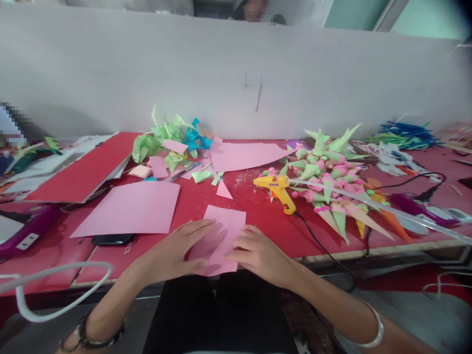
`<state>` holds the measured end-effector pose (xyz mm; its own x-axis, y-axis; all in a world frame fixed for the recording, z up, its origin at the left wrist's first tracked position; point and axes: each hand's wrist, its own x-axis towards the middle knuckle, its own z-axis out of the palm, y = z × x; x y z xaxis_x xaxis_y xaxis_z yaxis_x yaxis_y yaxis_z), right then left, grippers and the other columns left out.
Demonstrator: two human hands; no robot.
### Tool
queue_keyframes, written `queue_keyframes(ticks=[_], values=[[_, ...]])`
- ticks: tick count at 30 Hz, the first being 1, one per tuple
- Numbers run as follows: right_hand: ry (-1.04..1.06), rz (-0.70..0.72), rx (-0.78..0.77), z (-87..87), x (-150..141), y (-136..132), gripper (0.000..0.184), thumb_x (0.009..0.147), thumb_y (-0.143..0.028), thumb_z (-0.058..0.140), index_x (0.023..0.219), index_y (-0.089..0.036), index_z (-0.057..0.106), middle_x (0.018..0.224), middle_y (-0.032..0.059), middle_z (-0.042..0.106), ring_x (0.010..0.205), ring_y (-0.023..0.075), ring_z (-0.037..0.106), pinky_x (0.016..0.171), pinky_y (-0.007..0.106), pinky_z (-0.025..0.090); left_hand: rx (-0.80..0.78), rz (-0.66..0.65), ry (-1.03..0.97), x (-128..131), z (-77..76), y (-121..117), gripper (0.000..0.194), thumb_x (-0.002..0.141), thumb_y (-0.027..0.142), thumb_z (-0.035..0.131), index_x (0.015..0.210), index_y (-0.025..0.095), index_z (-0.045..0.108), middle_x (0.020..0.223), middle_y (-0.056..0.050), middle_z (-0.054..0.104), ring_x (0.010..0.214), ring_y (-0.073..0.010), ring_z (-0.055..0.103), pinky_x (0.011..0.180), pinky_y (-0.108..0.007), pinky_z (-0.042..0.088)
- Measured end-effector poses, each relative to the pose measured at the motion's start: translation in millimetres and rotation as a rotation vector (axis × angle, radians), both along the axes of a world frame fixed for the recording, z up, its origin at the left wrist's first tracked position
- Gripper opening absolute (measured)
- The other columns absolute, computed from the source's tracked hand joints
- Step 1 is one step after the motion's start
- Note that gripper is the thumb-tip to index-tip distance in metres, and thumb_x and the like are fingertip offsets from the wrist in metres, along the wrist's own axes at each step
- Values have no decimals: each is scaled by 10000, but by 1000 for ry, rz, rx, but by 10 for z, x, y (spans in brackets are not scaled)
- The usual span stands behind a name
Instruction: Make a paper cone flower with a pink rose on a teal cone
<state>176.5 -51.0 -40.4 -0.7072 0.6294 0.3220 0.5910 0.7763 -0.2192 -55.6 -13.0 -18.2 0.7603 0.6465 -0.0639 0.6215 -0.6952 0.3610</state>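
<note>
A small rectangular sheet of pink paper [225, 238] lies at the red table's front edge, its lower end reaching over the edge. My left hand [180, 250] rests along the sheet's left side, fingers stretched out and thumb spread apart on the paper. At the right side, my right hand [258, 253] has its fingers curled and pressed together on the sheet's edge. Just beyond the sheet sits a small pink paper triangle [224, 190]. To the right lies a yellow hot glue gun [276, 189] on its side, with a long clear glue stick [361, 200] in its back.
A heap of green and pink paper cones [332, 172] lies right of the glue gun. Larger pink sheets [129, 209] and crumpled green paper [158, 140] are left and behind. A dark phone [112, 239] shows under one sheet. Purple power strips [424, 209] and cables flank the workspace.
</note>
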Motion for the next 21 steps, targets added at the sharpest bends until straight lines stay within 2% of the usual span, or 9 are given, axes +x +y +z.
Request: queue_keyframes(ticks=[2, 5, 7, 10, 13, 15, 17, 19, 21], values=[[1, 10, 17, 54, 89, 28, 220, 862, -220, 402, 841, -187, 619, 794, 39, 594, 796, 140, 467, 756, 276, 362, 12, -41, 3, 29, 1, 71, 565, 828, 474, 362, 1331, 280, 191, 1386, 3, 275, 1260, -184, 254, 1020, -330, 253], [24, -19, 19, 134, 285, 78, 241, 861, -188, 391, 841, -195, 631, 888, 54, 602, 856, 149, 471, 774, 289, 372, 68, -101, 43, 119, -38, 180, 530, 845, 459, 327, 1329, 284, 203, 1388, 18, 267, 1272, -172, 225, 1042, -329, 201], [6, -45, -50, 155, 429, 109, 233, 845, -169, 410, 857, -213, 639, 958, 53, 596, 910, 151, 474, 826, 315, 364, 110, -119, 73, 193, -77, 225, 543, 840, 477, 317, 1332, 284, 192, 1395, 21, 249, 1280, -176, 200, 1050, -345, 165], [3, -39, -227, 151, 595, 147, 218, 825, -180, 449, 899, -246, 643, 1053, 37, 588, 1007, 154, 478, 960, 385, 267, 125, -133, 101, 288, -119, 244, 599, 822, 529, 300, 1343, 275, 147, 1411, 17, 198, 1289, -184, 169, 1054, -363, 133], [28, -25, -380, 160, 644, 198, 201, 833, -232, 458, 910, -251, 642, 1049, 30, 598, 1002, 152, 501, 994, 399, 214, 117, -151, 99, 333, -133, 241, 622, 814, 549, 290, 1347, 276, 122, 1420, 19, 162, 1291, -193, 157, 1052, -375, 122], [56, -6, -403, 181, 608, 254, 194, 834, -259, 461, 873, -222, 647, 975, 35, 611, 927, 143, 527, 949, 355, 282, 115, -149, 87, 335, -140, 245, 638, 802, 560, 308, 1345, 275, 135, 1420, 15, 171, 1288, -202, 165, 1051, -374, 129], [70, 17, -397, 200, 534, 326, 209, 844, -260, 442, 855, -181, 636, 884, 44, 605, 839, 133, 532, 822, 286, 380, 117, -115, 64, 328, -150, 250, 681, 774, 583, 348, 1344, 262, 159, 1416, -7, 187, 1277, -219, 190, 1044, -370, 161], [44, 16, -376, 204, 441, 409, 230, 854, -265, 420, 832, -158, 622, 824, 48, 580, 770, 132, 520, 724, 260, 406, 116, -67, 31, 325, -158, 250, 719, 748, 596, 385, 1342, 245, 182, 1408, -32, 209, 1262, -238, 221, 1024, -369, 214], [3, 14, -327, 189, 346, 492, 242, 854, -284, 418, 794, -156, 615, 781, 41, 558, 749, 135, 507, 707, 264, 401, 111, -33, 0, 334, -165, 245, 691, 765, 568, 385, 1338, 229, 200, 1394, -47, 239, 1248, -239, 247, 1006, -364, 253]])
